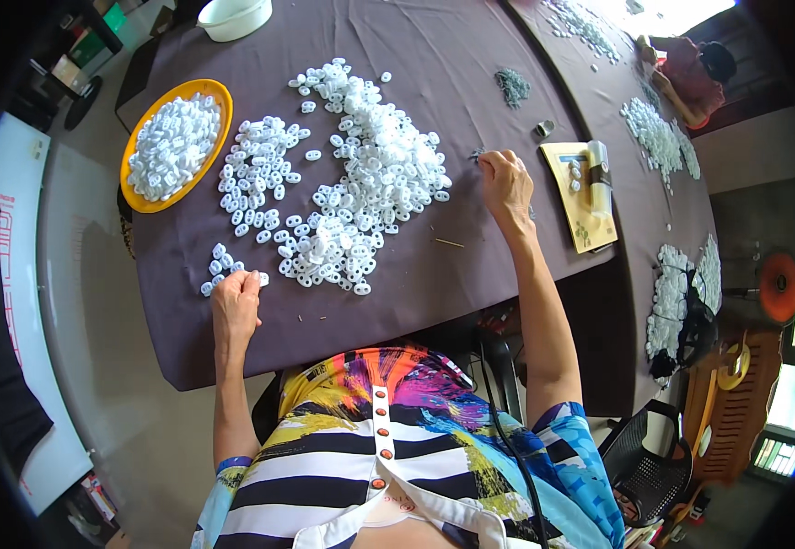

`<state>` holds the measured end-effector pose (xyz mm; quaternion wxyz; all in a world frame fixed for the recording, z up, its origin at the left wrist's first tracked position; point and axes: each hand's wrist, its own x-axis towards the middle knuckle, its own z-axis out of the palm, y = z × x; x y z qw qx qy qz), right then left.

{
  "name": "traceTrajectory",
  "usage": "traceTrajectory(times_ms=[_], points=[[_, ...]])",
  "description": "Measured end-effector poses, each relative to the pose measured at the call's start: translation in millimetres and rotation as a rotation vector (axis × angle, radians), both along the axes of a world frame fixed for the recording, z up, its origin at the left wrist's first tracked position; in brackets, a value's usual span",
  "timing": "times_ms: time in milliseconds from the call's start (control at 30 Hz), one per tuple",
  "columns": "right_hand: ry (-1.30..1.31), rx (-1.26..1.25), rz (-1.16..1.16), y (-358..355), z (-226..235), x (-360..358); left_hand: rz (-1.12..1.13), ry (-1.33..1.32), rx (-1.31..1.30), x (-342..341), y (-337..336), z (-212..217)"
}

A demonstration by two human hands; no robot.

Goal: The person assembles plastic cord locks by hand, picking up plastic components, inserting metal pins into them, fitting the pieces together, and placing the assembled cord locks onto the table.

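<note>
My left hand (235,304) is closed at the near left of the table, with a small white oval two-hole plastic piece (263,278) at its fingertips. Beside it lies a little group of the same white pieces (218,265). My right hand (508,188) reaches farther forward on the right, its fingers pinched together over a few tiny dark grey bits (477,156). Whatever is between those fingers is too small to make out. Between my hands spreads a large heap of white two-hole pieces (388,165), with a smaller heap (256,165) to its left.
An orange-rimmed bowl (129,192) full of white pieces stands at the left. Farther back are a white basin (233,20) and a pile of grey bits (512,87). A yellow board (569,215) lies at the right. Another person (695,78) works at the far right.
</note>
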<state>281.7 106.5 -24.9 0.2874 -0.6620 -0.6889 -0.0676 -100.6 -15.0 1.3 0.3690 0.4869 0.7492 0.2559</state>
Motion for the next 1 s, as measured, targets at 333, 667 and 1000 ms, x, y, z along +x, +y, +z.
traceTrajectory(times_ms=[333, 667, 1000], points=[[-0.351, -0.032, 0.136, 28.0, 2.8, 5.3, 0.022, 0.077, 0.123, -21.5, 5.0, -11.3], [-0.237, -0.131, 0.088, 13.9, 6.9, -4.0, 0.021, 0.411, 0.387, -20.5, 0.5, -19.9], [-0.243, -0.100, 0.099, 7.2, 3.6, 1.2, -0.049, 0.408, 0.411, 2.6, 14.4, -11.5]])
